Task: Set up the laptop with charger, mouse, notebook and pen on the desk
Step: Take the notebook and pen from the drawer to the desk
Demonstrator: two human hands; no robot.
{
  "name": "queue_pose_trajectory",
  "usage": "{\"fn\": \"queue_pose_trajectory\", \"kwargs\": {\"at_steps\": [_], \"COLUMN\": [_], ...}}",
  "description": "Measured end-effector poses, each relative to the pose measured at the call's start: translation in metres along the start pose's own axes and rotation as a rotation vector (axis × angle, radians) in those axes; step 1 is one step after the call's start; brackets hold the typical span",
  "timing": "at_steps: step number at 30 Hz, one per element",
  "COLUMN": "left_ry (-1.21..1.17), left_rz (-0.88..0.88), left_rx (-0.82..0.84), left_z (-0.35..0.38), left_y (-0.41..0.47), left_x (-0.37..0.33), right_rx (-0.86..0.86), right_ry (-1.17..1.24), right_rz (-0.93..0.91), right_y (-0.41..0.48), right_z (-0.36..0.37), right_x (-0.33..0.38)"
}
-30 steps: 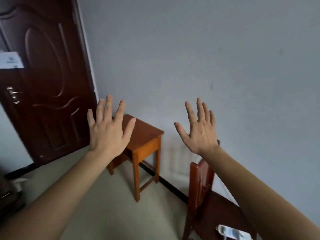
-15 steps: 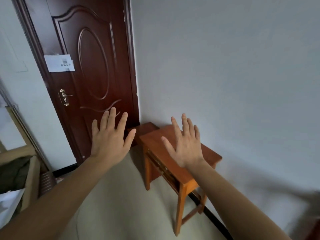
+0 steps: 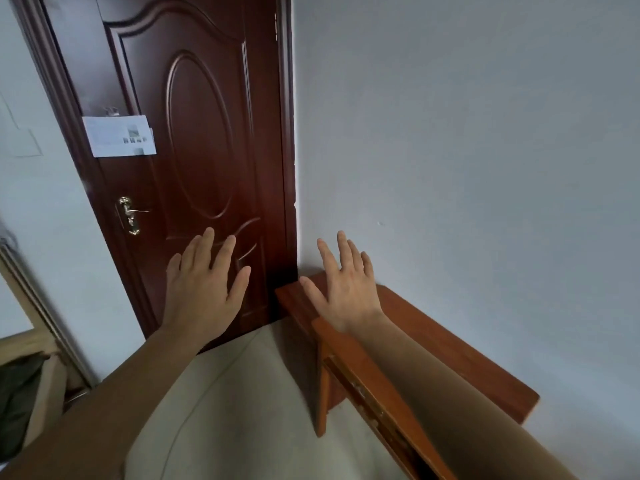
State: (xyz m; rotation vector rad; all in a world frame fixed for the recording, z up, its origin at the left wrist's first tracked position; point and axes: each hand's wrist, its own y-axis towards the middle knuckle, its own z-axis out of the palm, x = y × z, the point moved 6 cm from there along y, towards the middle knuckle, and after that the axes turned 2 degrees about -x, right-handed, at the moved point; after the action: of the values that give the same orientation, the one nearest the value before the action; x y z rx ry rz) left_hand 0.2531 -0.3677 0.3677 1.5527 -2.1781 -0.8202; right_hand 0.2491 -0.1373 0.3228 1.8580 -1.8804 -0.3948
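A small orange-brown wooden desk stands against the grey wall at the lower right, its top bare where it shows. My right hand is held out above the desk's near-left part, fingers spread, holding nothing. My left hand is stretched out to the left of the desk in front of the door, fingers also spread and empty. No laptop, charger, mouse, notebook or pen is in view.
A dark red wooden door with a brass handle and a white paper notice stands shut ahead. A second low wooden piece sits behind the desk by the door. Pale floor lies between. Dark cloth lies at the lower left.
The view has swung left and moved closer: the door now fills the middle and the desk sits nearer at the lower right. The chair has left the view. Both hands stay spread and empty.
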Motion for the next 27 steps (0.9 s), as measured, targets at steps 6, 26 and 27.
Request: {"fn": "queue_pose_trajectory", "kwargs": {"at_steps": [6, 26, 27], "left_ry": [-0.008, -0.060, -0.052], "left_rz": [0.066, 0.246, 0.247], "left_rx": [0.029, 0.292, 0.305], "left_z": [0.094, 0.411, 0.424], "left_y": [0.099, 0.362, 0.377], "left_x": [0.093, 0.139, 0.139], "right_rx": [-0.005, 0.108, 0.117], "right_ry": [-0.115, -0.201, -0.184], "right_rz": [0.049, 0.447, 0.460], "right_y": [0.109, 0.324, 0.339], "right_z": [0.080, 0.297, 0.307], "right_x": [0.027, -0.094, -0.099]}}
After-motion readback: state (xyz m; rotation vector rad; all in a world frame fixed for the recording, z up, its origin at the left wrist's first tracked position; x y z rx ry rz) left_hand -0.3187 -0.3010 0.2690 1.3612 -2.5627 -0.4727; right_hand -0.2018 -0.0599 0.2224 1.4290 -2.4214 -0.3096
